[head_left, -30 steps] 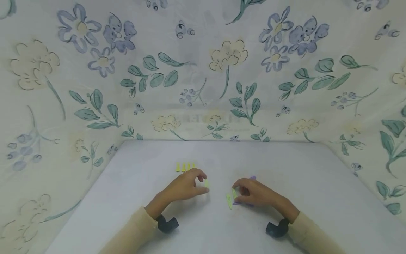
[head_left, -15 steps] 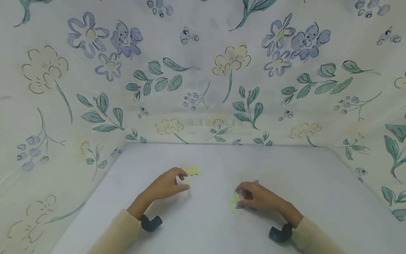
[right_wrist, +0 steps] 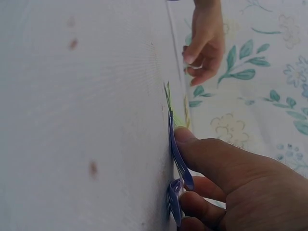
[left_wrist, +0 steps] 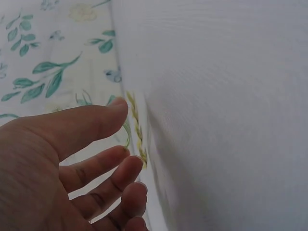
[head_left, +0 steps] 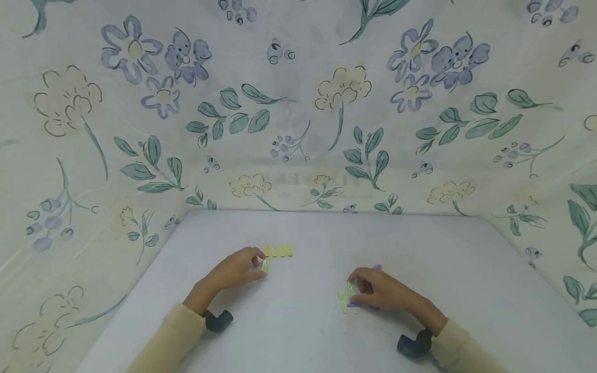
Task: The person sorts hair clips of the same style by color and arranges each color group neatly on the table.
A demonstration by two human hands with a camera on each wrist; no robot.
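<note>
My left hand (head_left: 240, 268) pinches a light green snap hair clip (head_left: 265, 266) between thumb and fingertips, close in front of a row of several yellow hair clips (head_left: 282, 251). In the left wrist view, that green clip (left_wrist: 127, 134) spans from thumb to finger. My right hand (head_left: 380, 288) pinches another light green hair clip (head_left: 351, 290) on the right. A further green clip (head_left: 342, 301) lies just left of it. Purple hair clips (head_left: 378, 267) lie under and around the right hand, which partly hides them; the right wrist view shows purple clips (right_wrist: 175, 202) by its fingers.
The white table (head_left: 298, 331) carries everything. A floral sheet (head_left: 298, 103) rises along its back edge and both sides. Dark wrist-worn cameras (head_left: 218, 321) sit under both wrists.
My left hand has moved left with the green clip, from the table's middle to the left end of the yellow row. The right hand stays among the green and purple clips. The head view shifted slightly.
</note>
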